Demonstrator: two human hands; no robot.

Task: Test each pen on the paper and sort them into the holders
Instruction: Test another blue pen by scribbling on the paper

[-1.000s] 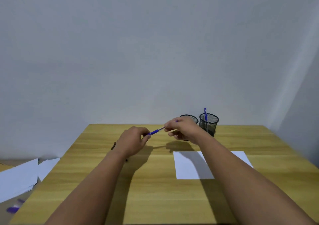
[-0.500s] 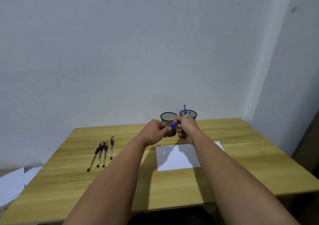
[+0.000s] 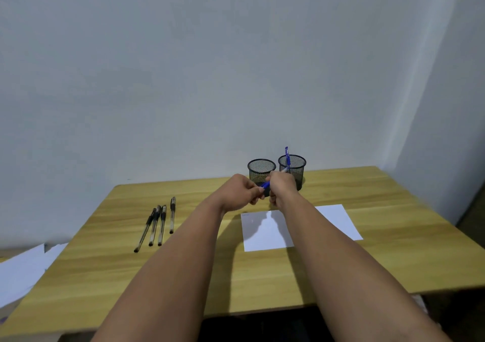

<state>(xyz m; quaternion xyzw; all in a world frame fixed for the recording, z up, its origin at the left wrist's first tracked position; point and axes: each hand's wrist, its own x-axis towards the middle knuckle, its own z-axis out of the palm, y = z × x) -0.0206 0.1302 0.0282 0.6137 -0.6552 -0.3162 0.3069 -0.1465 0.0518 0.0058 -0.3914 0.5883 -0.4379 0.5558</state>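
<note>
Lying at left of centre on the wooden table point(image 3: 380, 257): four black pens point(image 3: 157, 224). Meeting at frame centre, left hand point(image 3: 240, 193) and right hand point(image 3: 283, 188) both pinching a blue pen point(image 3: 265, 185) above the white paper point(image 3: 265, 232). Standing behind: left holder point(image 3: 261, 169), right holder point(image 3: 295, 167) holding another blue pen point(image 3: 287, 155).
</note>
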